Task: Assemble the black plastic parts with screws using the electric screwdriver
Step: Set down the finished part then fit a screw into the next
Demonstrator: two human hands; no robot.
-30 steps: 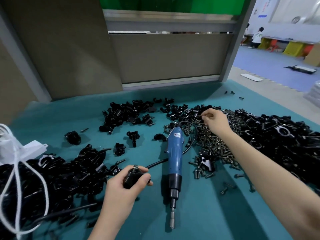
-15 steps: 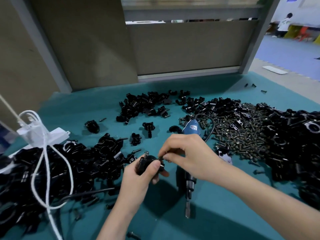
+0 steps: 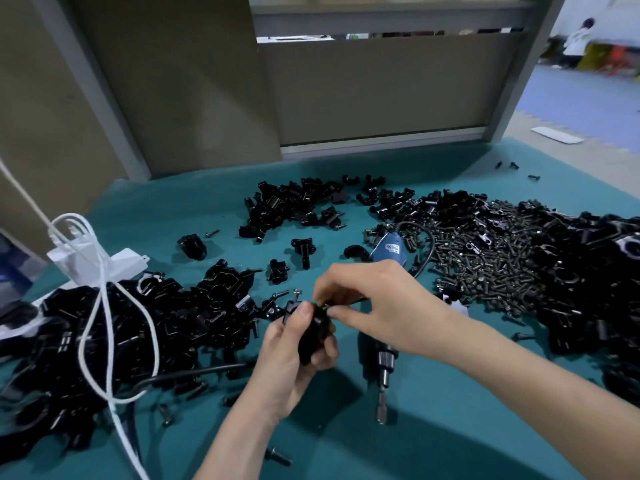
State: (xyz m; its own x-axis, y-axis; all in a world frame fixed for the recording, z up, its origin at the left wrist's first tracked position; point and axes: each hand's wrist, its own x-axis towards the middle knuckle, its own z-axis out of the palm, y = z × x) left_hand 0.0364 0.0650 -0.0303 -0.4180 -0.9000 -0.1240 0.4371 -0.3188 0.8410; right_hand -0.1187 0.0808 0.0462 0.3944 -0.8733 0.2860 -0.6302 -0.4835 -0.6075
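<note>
My left hand (image 3: 294, 355) grips a black plastic part (image 3: 311, 329) above the teal table, with one screw (image 3: 296, 293) standing up from the part's top. My right hand (image 3: 374, 306) pinches a small screw at the part's right side; that screw is mostly hidden by my fingertips. The blue electric screwdriver (image 3: 388, 251) lies on the table under my right hand, bit (image 3: 381, 407) pointing toward me. A heap of loose screws (image 3: 485, 265) lies to the right.
Piles of black parts lie at left (image 3: 138, 323), at centre back (image 3: 291, 206) and far right (image 3: 588, 278). A white cord (image 3: 104, 306) and white bag (image 3: 100, 261) sit at left. A black cable (image 3: 187, 374) runs under the left pile. Grey partition panels (image 3: 374, 88) close off the back.
My right hand came back from the screw heap to the part held in my left hand. The left hand has turned the part more upright.
</note>
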